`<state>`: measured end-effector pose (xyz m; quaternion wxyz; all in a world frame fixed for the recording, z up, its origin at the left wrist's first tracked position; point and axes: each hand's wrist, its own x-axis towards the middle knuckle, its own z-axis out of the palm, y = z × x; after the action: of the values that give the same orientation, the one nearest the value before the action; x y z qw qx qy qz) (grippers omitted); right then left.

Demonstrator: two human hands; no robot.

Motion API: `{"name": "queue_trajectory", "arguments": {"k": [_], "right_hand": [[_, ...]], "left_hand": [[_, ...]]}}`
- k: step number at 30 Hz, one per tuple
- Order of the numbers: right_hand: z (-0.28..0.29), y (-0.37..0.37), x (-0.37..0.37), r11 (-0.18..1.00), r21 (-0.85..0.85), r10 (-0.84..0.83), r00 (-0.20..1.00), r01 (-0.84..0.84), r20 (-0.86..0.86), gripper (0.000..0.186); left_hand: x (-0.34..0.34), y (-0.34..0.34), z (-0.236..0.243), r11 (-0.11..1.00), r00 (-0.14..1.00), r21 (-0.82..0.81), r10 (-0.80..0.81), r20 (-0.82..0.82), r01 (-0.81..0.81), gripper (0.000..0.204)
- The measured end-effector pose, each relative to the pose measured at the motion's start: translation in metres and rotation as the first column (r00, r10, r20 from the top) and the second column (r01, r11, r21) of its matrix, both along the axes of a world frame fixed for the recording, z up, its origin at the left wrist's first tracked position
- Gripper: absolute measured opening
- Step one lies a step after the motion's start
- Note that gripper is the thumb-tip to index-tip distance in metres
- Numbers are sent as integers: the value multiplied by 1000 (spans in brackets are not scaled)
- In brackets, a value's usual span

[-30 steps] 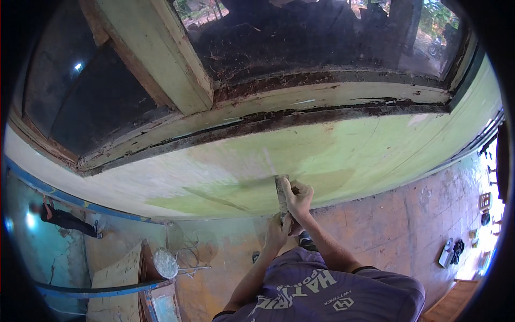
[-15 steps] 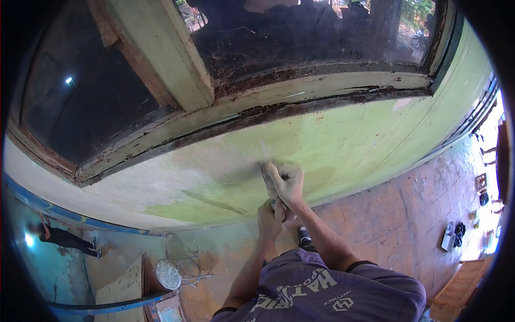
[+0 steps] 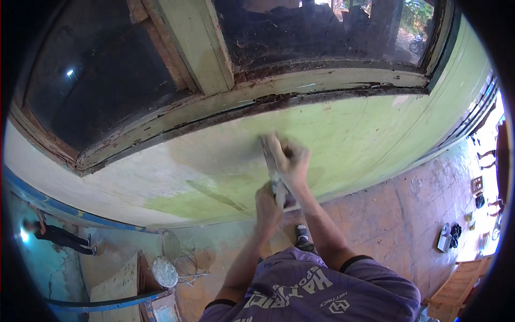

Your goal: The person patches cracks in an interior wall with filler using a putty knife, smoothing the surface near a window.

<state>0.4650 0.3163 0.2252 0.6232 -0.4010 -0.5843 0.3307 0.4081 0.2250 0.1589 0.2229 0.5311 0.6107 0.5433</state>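
My left hand [image 3: 268, 206] is closed around the lower end of a scraper [image 3: 271, 163], a narrow, long hand tool with a pale, smeared surface. Higher up, my right hand [image 3: 292, 161] grips the same tool near its far end, with fingers curled over it. That end meets the wall and is blurred, so its edge cannot be made out. The wall [image 3: 348, 139] is light green to the right, whitish and patchy to the left. A darker greenish streak [image 3: 217, 194] runs across the patchy area below my hands.
Above the wall runs a worn wooden window frame [image 3: 327, 85] with dark glass. A round-topped stool [image 3: 164, 271] stands at lower left, near a wooden cabinet [image 3: 115, 282]. Another person [image 3: 61, 236] is at the far left wall. Tiled floor [image 3: 375, 214] extends right, with wooden furniture [image 3: 461, 284] beyond.
Both hands and the scraper have moved up the wall, towards the window frame. The view has shifted slightly. Both hands keep their grip.
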Motion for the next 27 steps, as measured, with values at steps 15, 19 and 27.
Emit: {"name": "queue_trajectory", "arguments": {"k": [15,19,27], "right_hand": [[64,7,0,998,22,58,977,-55,-207,46],[-29,-3,0,1000,20,11,1000,-12,24,43],[25,-13,-12,1000,-27,6,1000,-6,4,40]], "left_hand": [[-3,7,77,993,992,-84,-74,105,83,40],[-3,-5,-33,997,997,-77,2,80,4,40],[-8,-11,24,992,994,-53,110,-11,-110,41]]}}
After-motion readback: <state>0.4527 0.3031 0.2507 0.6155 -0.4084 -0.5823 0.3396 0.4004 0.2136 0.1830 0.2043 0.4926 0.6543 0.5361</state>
